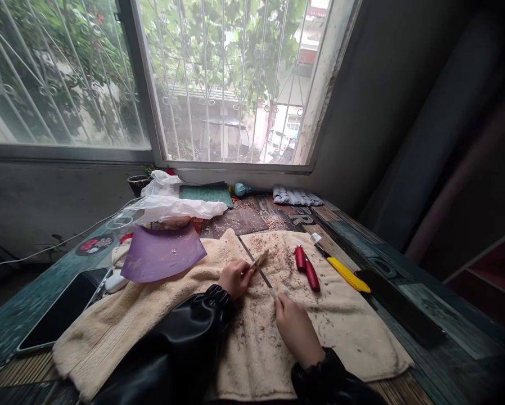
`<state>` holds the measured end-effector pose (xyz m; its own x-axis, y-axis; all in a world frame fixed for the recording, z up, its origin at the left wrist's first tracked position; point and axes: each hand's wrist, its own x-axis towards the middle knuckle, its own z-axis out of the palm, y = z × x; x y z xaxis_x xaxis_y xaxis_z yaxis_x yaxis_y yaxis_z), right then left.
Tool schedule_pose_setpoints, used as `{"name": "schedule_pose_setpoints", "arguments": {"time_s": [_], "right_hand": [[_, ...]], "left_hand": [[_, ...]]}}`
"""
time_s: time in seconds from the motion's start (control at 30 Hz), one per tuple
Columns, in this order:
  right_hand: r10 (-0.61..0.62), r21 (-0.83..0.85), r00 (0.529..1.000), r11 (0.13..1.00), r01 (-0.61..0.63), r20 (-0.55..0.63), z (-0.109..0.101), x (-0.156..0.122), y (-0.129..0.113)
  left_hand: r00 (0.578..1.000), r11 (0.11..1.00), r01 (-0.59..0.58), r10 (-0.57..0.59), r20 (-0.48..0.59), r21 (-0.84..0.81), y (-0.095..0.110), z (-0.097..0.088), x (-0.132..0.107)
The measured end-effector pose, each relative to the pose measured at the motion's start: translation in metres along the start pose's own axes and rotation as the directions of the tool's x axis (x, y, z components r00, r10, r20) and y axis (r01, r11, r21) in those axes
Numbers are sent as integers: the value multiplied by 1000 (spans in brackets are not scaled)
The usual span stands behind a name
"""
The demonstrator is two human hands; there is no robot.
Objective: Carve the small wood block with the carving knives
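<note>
My left hand (234, 277) is closed on a small pale wooden piece (260, 259) that sticks out up and to the right. My right hand (293, 329) grips a thin carving tool (273, 291) whose blade points toward the wood. Both hands rest over a beige towel (354, 332) strewn with wood shavings. Both arms wear black sleeves. Two red-handled tools (306, 268) lie on the towel just right of my hands, and a yellow utility knife (346, 273) lies beyond them.
A purple sheet (159, 254) and a crumpled plastic bag (172, 208) sit at the left back. A dark tablet (62, 312) lies at the left. A green cutting mat (206, 194), a teal object (242, 189) and a folded cloth (297, 197) lie under the barred window. A long black bar (404, 306) lies at right.
</note>
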<state>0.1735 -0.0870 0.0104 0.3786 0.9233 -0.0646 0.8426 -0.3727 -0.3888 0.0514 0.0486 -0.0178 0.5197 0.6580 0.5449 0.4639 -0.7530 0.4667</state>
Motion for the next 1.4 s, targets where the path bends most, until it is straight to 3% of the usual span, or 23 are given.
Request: {"name": "schedule_pose_setpoints", "arguments": {"time_s": [0.17, 0.27, 0.43, 0.57, 0.67, 0.83, 1.0, 1.2, 1.3, 1.4], "right_hand": [[-3, -11, 1000, 1000, 3, 3, -3, 28, -18], [-9, 0, 1000, 1000, 9, 6, -2, 34, -22], [-19, 10, 999, 1000, 19, 30, 1, 7, -10], [-7, 33, 999, 999, 6, 44, 2, -21, 12], [2, 24, 999, 1000, -3, 33, 2, -24, 15], [-5, -1, 1000, 1000, 5, -11, 2, 7, -7], [4, -3, 1000, 1000, -4, -12, 0, 35, -25], [14, 11, 999, 1000, -15, 38, 2, -3, -1], [9, 43, 999, 999, -11, 38, 4, -24, 19], [-3, 33, 1000, 999, 3, 8, 3, -23, 22]], "left_hand": [[996, 998, -65, 65, 56, 10, 0, -1, -2], [999, 998, -13, 11, 35, 67, 2, 1, -3], [996, 990, 87, -84, -28, 111, 2, 1, -2], [998, 994, 64, -64, 7, 94, 1, 0, -1], [998, 997, 38, -41, 40, 71, 1, -1, -1], [996, 999, -35, 33, 85, 18, 0, -3, -1], [996, 992, -44, 34, 86, 117, 5, -1, -3], [997, 982, 69, -74, 20, 178, 6, 1, -3], [998, 993, -5, -3, 68, 114, 4, 0, -2], [991, 996, -82, 80, 112, 16, 3, -1, -1]]}}
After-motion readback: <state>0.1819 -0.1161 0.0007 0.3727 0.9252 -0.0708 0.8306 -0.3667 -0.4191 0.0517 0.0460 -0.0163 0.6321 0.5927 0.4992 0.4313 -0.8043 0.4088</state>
